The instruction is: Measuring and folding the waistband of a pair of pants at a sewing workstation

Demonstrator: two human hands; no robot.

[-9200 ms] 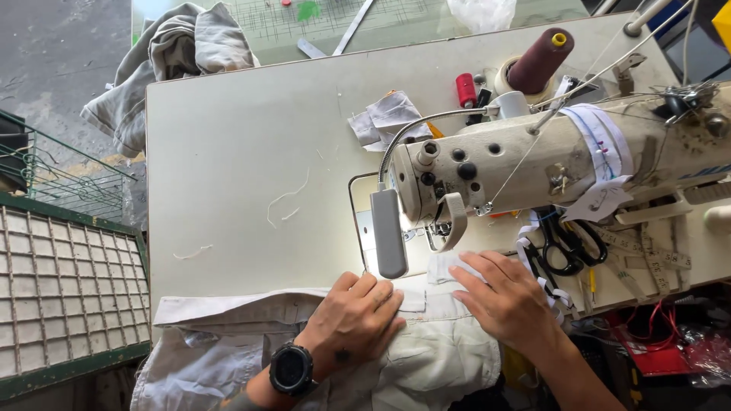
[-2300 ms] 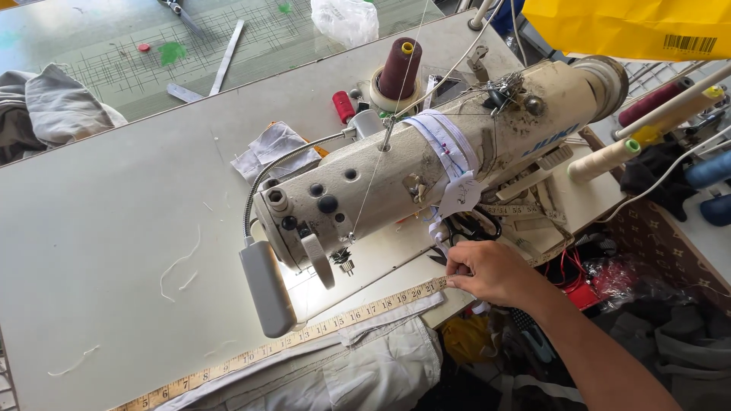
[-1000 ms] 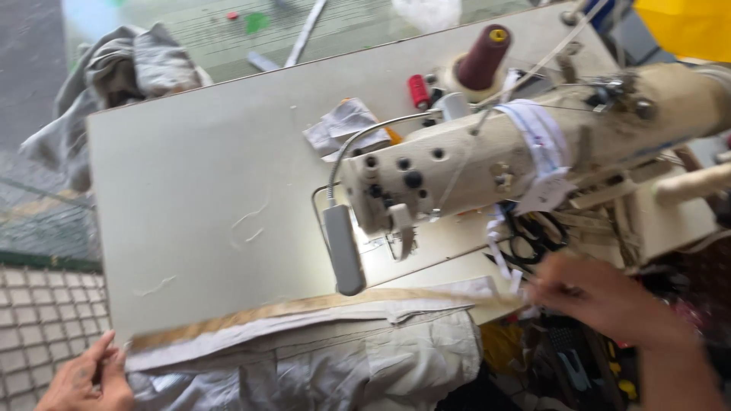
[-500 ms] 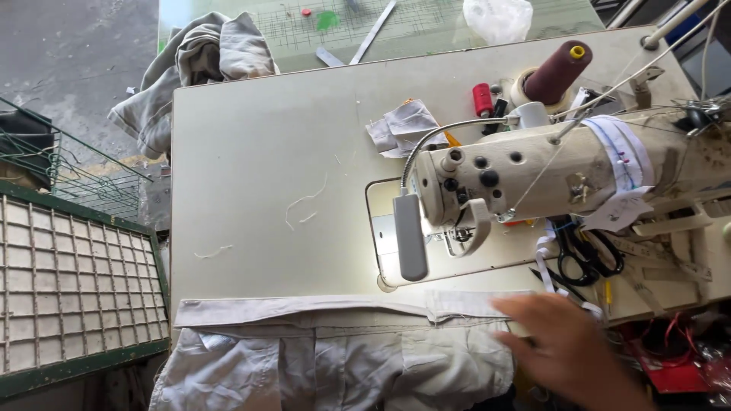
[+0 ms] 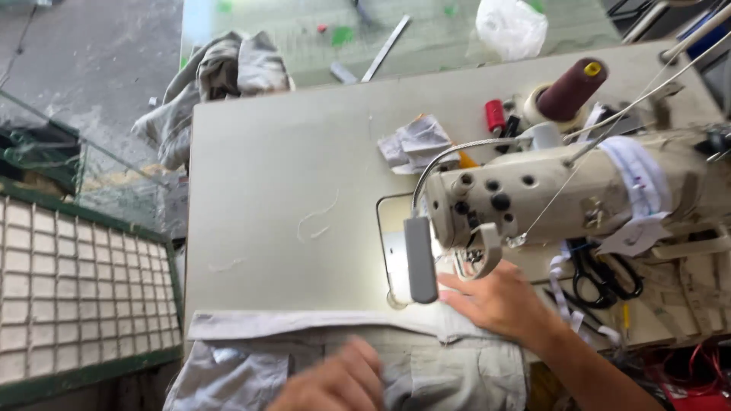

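A: Pale work table (image 5: 289, 190), green mesh rack (image 5: 76, 297) at left. Grey garment (image 5: 304, 358) draped over near edge.

B: Left hand (image 5: 335, 380) blurred on garment; finger spread indeterminable. Right hand (image 5: 502, 301) flat, fingers together, pressing cloth just beside needle of sewing machine (image 5: 563, 190).

A: Risk: fingertips near needle; puckered seam if cloth slips.

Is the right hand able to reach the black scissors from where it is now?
Probably yes. The right hand rests on the grey fabric under the machine head, and the scissors lie just to its right on the table. Only loose white tape lies between them.
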